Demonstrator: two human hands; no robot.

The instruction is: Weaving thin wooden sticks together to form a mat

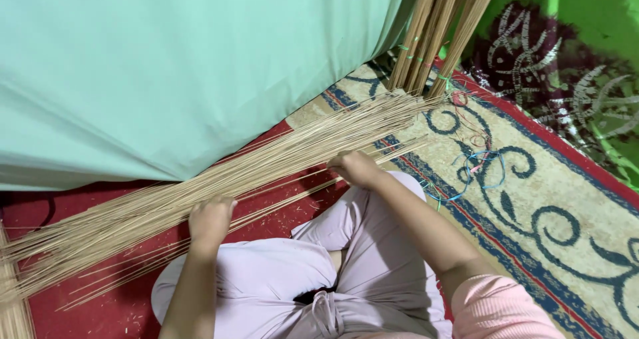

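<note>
A long pile of thin tan sticks (266, 162) lies slantwise on the patterned carpet (566, 199), running from the lower left to the upper right. My left hand (210, 220) rests on the nearer sticks of the pile, fingers curled over them. My right hand (354, 167) is closed around a few sticks further right along the pile's near edge. My crossed legs in pale lilac trousers (333, 266) sit just behind both hands.
A mint green sheet (180, 66) hangs down to the floor behind the sticks. Tied bundles of sticks (436, 32) lean upright at the top right. Loose coloured strings (476, 166) lie on the carpet to the right. A green wall (586, 12) stands beyond.
</note>
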